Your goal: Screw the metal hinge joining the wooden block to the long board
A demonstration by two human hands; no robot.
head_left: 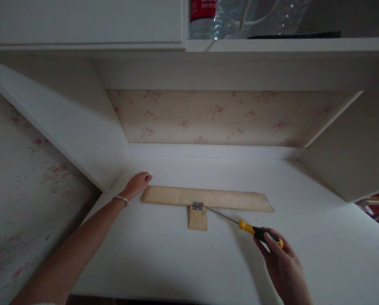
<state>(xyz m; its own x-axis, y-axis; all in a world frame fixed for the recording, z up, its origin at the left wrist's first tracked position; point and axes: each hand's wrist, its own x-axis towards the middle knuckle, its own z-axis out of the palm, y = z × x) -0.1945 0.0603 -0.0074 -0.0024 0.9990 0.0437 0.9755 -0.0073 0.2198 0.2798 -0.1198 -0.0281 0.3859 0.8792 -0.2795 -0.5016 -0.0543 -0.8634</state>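
A yellow-and-black screwdriver [260, 234] is held in my right hand [283, 260], its fingers wrapped round the handle. Its shaft points left, and the tip is at the right side of a small metal hinge [197, 206]. That hinge lies across the joint between a long tan wooden strip [234, 200] and a short tan wooden piece [197, 220], both flat on the white surface. Just beyond the strip's left end is my left hand [140, 184], fingers curled closed, with a bracelet on the wrist. Whatever it may hold is hidden.
The white desktop [164, 262] is walled by white side panels [71, 110] on the left and right. Floral wallpaper [208, 116] covers the back. Overhead, a shelf [272, 45] carries clear plastic bottles [230, 19]. Some items sit at the far right edge.
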